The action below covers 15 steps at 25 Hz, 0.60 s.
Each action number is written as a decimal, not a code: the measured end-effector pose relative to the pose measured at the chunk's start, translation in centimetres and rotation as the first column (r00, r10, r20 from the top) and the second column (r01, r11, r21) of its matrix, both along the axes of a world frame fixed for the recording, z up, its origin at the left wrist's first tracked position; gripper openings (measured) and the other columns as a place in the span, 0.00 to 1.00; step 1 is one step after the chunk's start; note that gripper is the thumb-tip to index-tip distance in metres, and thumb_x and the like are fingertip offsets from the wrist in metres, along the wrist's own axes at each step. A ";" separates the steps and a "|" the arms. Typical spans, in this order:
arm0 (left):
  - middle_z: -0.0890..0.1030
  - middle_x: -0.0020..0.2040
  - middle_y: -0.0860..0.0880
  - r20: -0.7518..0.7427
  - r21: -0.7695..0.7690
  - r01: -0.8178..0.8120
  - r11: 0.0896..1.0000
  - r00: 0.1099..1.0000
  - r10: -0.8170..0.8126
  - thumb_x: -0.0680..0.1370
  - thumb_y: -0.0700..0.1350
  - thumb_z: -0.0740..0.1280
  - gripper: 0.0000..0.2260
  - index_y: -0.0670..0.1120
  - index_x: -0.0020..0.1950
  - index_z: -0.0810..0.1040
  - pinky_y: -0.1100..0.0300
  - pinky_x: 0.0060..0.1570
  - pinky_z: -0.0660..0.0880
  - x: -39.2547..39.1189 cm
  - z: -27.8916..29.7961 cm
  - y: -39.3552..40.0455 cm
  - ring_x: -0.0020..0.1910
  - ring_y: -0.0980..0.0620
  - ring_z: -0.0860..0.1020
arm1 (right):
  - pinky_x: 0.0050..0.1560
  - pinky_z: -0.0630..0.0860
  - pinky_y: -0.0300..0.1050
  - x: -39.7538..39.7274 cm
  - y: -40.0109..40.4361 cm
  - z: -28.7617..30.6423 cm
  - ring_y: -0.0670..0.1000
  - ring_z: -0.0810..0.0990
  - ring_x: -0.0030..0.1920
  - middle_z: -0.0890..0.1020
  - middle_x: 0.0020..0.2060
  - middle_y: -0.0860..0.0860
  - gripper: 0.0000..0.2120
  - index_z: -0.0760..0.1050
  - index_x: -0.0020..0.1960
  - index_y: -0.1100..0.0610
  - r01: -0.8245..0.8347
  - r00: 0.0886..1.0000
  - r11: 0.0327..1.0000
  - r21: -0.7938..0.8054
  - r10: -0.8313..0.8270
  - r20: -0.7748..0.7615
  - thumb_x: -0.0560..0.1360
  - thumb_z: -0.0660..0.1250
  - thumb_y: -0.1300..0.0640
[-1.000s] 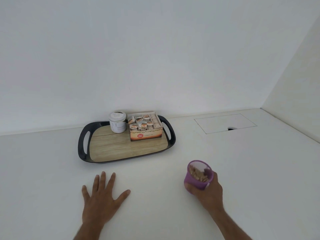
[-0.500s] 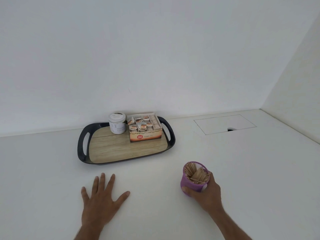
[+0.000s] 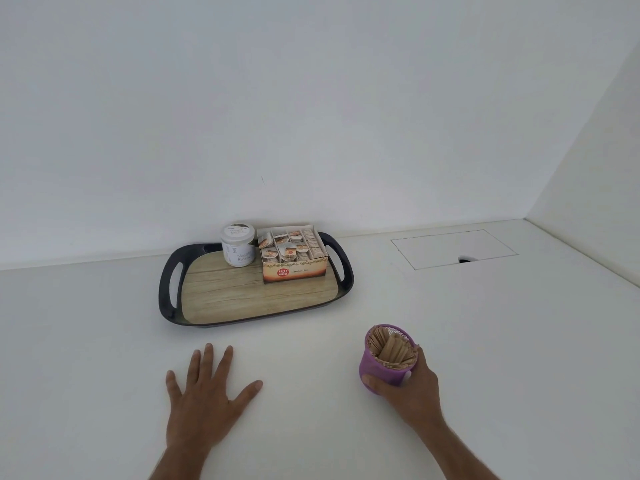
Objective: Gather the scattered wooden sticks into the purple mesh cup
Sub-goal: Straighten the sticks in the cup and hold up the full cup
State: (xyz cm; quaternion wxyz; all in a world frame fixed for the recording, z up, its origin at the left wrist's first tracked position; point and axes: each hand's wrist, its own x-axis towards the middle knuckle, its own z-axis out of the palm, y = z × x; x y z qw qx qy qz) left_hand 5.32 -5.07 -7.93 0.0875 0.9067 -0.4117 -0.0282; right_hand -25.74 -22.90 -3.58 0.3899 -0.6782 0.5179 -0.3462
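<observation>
The purple mesh cup (image 3: 375,365) stands at the front right of the white counter, close to upright. Several wooden sticks (image 3: 391,349) fill it, their ends showing at the rim. My right hand (image 3: 410,389) grips the cup from the near side, thumb across its lower wall. My left hand (image 3: 204,400) lies flat on the counter to the left, fingers spread, holding nothing. No loose sticks show on the counter.
A dark tray with a wood-look base (image 3: 242,296) sits behind the hands. On it stand a white jar (image 3: 238,249) and an open tea box (image 3: 292,252). A cut-out panel (image 3: 453,247) lies at the back right, by the corner wall.
The cup was tilted and raised in my right hand a second ago; it has come down to the counter and turned nearly upright. My left hand has stayed put.
</observation>
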 end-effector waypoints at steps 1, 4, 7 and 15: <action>0.51 0.81 0.51 -0.005 0.002 0.000 1.000 1.000 0.000 0.67 0.80 0.38 0.45 0.59 0.79 0.50 0.37 0.74 0.42 0.0 0.1 0.0 0.80 0.50 0.45 | 0.38 0.75 0.28 0.2 0.1 0.0 0.34 0.80 0.46 0.82 0.46 0.31 0.37 0.72 0.52 0.39 -0.015 1.000 1.000 -0.002 0.015 0.009 0.46 0.82 0.36; 0.50 0.81 0.51 -0.025 0.011 -0.001 1.000 1.000 0.001 0.67 0.80 0.39 0.44 0.60 0.79 0.50 0.38 0.74 0.41 0.0 0.3 0.0 0.80 0.51 0.44 | 0.39 0.75 0.28 1.8 0.3 0.4 0.37 0.82 0.45 0.82 0.47 0.30 0.37 0.74 0.53 0.41 -0.081 0.996 0.997 -0.009 0.082 0.033 0.48 0.84 0.39; 0.57 0.80 0.53 -0.047 -0.019 -0.018 1.000 0.999 0.017 0.68 0.78 0.42 0.42 0.59 0.77 0.58 0.41 0.75 0.46 0.3 0.9 0.0 0.79 0.52 0.51 | 0.40 0.77 0.30 5.1 0.5 1.2 0.39 0.82 0.47 0.83 0.48 0.33 0.37 0.75 0.55 0.42 -0.153 0.984 0.988 -0.017 0.154 0.087 0.49 0.85 0.41; 0.73 0.72 0.51 -0.011 -0.145 -0.094 0.985 0.996 0.094 0.68 0.75 0.45 0.42 0.51 0.71 0.72 0.43 0.72 0.62 7.3 1.8 2.0 0.74 0.49 0.67 | 0.40 0.78 0.32 18.3 0.5 5.1 0.39 0.82 0.49 0.83 0.49 0.34 0.37 0.75 0.55 0.42 -0.371 0.914 0.924 -0.092 0.381 0.141 0.49 0.85 0.43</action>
